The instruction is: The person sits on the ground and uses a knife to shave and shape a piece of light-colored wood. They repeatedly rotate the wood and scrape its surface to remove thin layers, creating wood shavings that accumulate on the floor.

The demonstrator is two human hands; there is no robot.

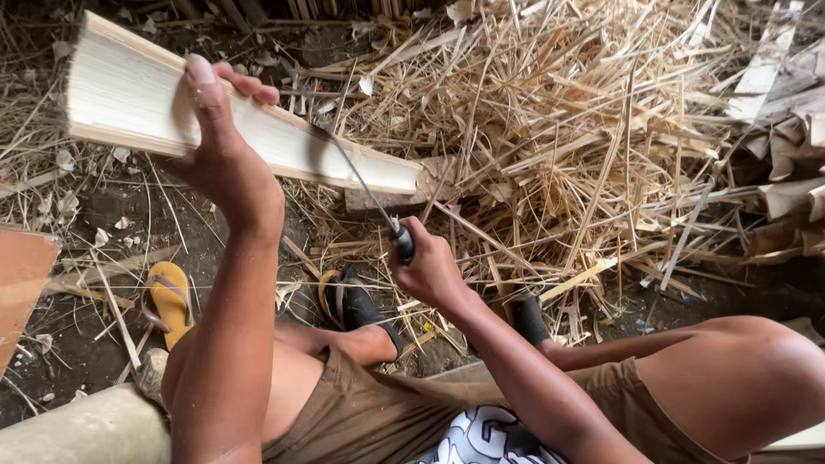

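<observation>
My left hand (219,142) grips a pale split piece of bamboo (129,94) near its raised upper end; the piece slants down to the right and its low end rests on a small block (387,199). My right hand (425,268) is shut on the dark handle of a thin-bladed knife (361,185), whose blade lies against the bamboo's lower edge.
A large heap of bamboo strips and shavings (567,137) covers the ground ahead and right. A yellow sandal (168,296) lies at left, my foot in a dark sandal (352,305) beside it. A brown board (21,275) sits at far left, dry husks (791,189) at right.
</observation>
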